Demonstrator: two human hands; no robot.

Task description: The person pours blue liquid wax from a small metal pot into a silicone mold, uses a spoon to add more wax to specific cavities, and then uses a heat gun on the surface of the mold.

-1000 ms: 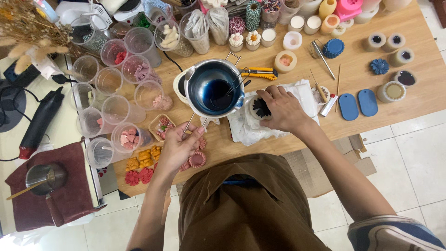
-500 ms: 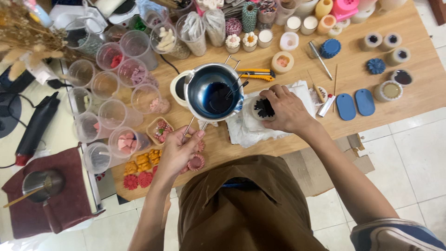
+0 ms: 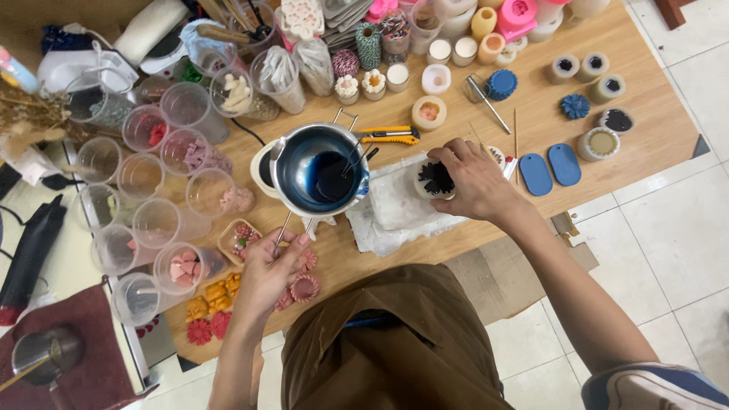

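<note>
Overhead, the left hand [image 3: 267, 272] is gripping the wire handle of a steel pot [image 3: 319, 170] holding dark blue liquid, while the right hand [image 3: 474, 180] is clasping a round mould [image 3: 434, 181] with dark filling on the counter [image 3: 653, 137].

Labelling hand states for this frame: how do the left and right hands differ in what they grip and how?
The left hand pinches the thin wire handle of the steel pouring pot, which holds dark blue liquid; the right hand wraps around a small round mould with a dark flower shape inside. The left hand sits near the table edge, by pink flower pieces; the right hand rests over the white cloth. Both are bare, and each is closed on its item.
</note>
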